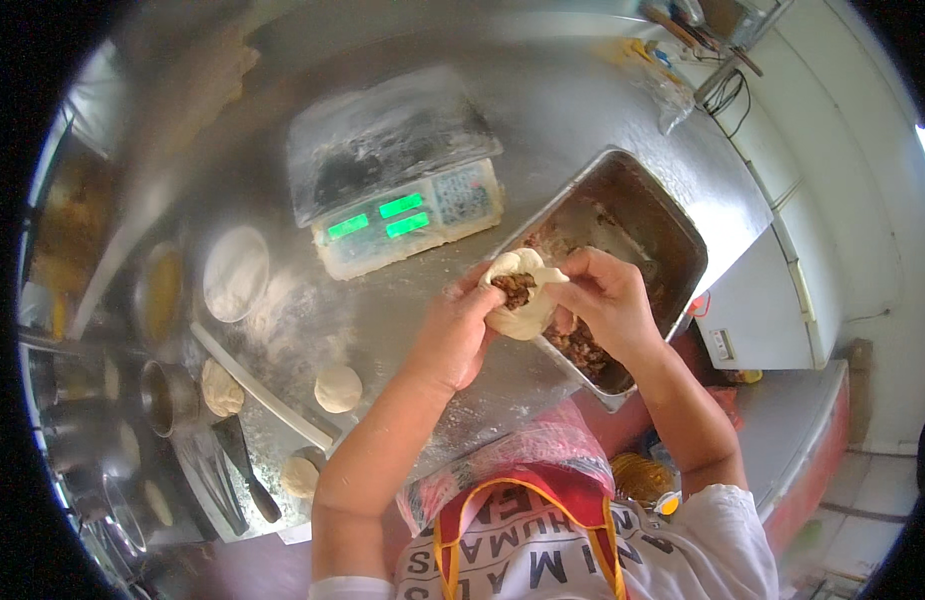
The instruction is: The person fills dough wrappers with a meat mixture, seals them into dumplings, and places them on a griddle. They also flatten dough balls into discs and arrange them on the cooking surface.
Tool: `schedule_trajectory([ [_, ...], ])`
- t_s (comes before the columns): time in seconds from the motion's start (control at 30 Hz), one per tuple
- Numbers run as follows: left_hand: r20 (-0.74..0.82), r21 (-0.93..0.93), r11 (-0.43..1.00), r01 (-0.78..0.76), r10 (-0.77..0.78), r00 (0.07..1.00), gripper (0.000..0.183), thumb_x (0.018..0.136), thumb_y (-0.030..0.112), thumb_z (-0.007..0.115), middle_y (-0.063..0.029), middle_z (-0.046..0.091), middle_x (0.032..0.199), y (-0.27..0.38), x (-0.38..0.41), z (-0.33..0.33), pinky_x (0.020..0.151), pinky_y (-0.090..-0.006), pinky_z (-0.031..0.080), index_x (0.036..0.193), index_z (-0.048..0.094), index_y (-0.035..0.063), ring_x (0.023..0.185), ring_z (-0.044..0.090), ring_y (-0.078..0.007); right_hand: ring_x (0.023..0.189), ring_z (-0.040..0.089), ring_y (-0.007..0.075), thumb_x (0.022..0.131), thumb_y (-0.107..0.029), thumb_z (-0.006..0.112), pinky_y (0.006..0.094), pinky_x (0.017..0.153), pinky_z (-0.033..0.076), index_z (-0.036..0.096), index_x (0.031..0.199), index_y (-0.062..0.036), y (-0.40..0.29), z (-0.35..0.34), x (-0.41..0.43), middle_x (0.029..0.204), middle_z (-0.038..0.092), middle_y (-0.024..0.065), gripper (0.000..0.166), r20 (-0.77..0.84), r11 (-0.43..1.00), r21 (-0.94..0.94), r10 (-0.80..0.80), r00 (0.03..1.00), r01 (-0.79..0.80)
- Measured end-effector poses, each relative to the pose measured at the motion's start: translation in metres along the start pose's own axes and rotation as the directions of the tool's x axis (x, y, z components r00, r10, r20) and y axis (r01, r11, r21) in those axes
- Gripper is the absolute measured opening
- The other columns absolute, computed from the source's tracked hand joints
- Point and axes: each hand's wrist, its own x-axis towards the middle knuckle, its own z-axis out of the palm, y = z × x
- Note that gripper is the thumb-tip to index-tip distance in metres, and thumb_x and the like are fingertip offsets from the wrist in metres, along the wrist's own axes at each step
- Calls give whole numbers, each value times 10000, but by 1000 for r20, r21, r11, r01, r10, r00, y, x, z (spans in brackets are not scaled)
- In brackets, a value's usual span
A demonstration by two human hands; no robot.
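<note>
Between my hands is a dough wrapper [524, 319] with a brown minced filling [514, 289] showing in its open middle. My left hand [462, 322] cups it from the left, its thumb lying at the edge of the filling. On the other side, my right hand [611, 300] pinches a fold of the dough rim between thumb and fingers. Both hands are over the near left edge of a metal pan [661, 202], which has more minced filling [582, 351] heaped in its near corner. Some of the pan is hidden behind my right hand.
A flour-dusted digital scale [410, 214] stands beyond my hands. To the left are a bowl of flour [236, 274], a dough ball [338, 388], a second dough piece [299, 477], a pale strip [260, 386], a scraper [245, 465] and a metal pot [168, 397]. A plastic bag [668, 97] lies at the far right.
</note>
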Motion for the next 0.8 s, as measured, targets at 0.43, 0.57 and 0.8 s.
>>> schedule_trajectory([
  [0.43,-112,-5,989,150,-150,982,543,988,491,380,-82,587,1216,-82,42,103,935,-337,462,1266,496,40,1100,577,-180,605,542,84,845,-51,689,236,514,449,625,935,40,38,-133,-39,834,616,52,143,-57,996,48,-77,995,79],
  [0.57,-78,141,972,188,-178,981,687,970,604,242,-87,576,1233,-101,54,116,960,-354,447,1269,495,40,1110,578,-194,581,538,87,858,-46,670,248,506,447,603,999,56,39,-156,-33,824,612,61,187,18,987,134,88,996,-89],
  [0.8,24,573,806,-151,168,985,688,987,576,202,-80,591,1142,-106,56,128,913,-297,432,1275,496,25,1028,558,-151,561,555,98,854,-2,634,232,488,452,619,957,48,34,-181,-19,764,574,41,116,189,999,38,28,982,-35],
])
